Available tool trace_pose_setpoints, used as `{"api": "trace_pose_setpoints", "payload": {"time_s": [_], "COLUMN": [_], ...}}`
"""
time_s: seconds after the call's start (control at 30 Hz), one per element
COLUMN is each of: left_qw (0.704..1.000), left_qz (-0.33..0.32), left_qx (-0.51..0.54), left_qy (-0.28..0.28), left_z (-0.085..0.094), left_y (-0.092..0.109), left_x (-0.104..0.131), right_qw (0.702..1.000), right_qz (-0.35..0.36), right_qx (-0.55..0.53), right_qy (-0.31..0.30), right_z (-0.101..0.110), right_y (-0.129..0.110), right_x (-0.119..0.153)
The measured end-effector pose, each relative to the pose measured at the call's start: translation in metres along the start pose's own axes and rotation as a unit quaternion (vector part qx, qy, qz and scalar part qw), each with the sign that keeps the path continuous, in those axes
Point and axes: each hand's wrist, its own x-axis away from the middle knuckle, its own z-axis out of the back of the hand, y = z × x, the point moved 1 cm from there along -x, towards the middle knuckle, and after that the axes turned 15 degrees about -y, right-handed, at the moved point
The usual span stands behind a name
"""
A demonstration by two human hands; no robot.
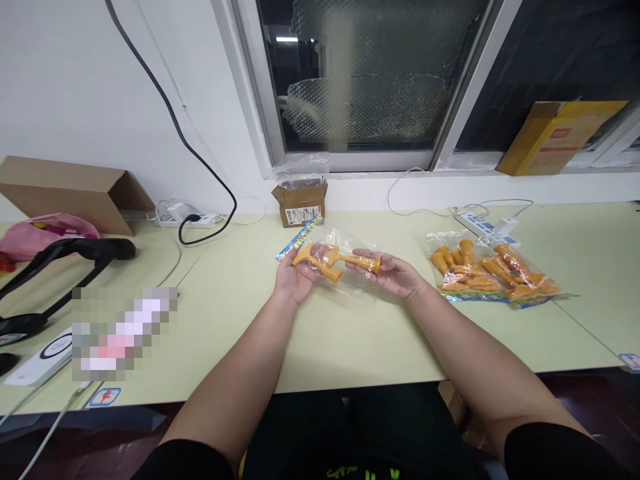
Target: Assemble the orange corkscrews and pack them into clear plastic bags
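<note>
A clear plastic bag (350, 283) with a bright blue-green header strip is held up over the table, between both my hands. Inside it lie orange plastic pieces (325, 269) with hammer-like heads and flared handle ends. My left hand (294, 283) is closed on the bag's left side, near the header. The opposite side rests in my right hand (400, 275), its fingers behind the bag by a flared handle end. Off to the right, more bags of similar orange pieces (467, 257) lie on the table, their coloured headers toward me.
A small open cardboard box (303, 203) stands against the wall behind my hands. Power strips (487, 228) with cables lie along the back. At left are a larger carton (65, 190), a black strap-like frame (100, 250) and a white device (43, 357). The pale table (350, 353) ends before me.
</note>
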Motion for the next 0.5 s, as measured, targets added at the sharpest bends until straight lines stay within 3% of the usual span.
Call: {"api": "trace_pose_setpoints", "payload": {"time_s": [0.1, 0.2, 0.4, 0.5], "left_qw": [1.000, 0.999, 0.998, 0.998], "left_qz": [0.021, 0.025, 0.027, 0.024], "left_qx": [-0.009, -0.028, -0.039, -0.034], "left_qy": [-0.013, -0.016, -0.039, -0.045], "left_z": [-0.001, -0.001, -0.004, -0.006], "left_y": [-0.001, -0.001, -0.002, -0.003], "left_x": [0.001, 0.001, 0.002, 0.003], "right_qw": [0.999, 0.997, 0.976, 0.968], "right_qz": [-0.033, -0.055, -0.044, -0.028], "right_qx": [0.005, 0.033, 0.200, 0.228], "right_qy": [-0.037, -0.034, 0.078, 0.103], "right_z": [-0.009, -0.013, -0.005, -0.005], "right_y": [0.004, 0.008, 0.023, 0.027], "right_x": [-0.001, -0.003, -0.010, -0.013]}}
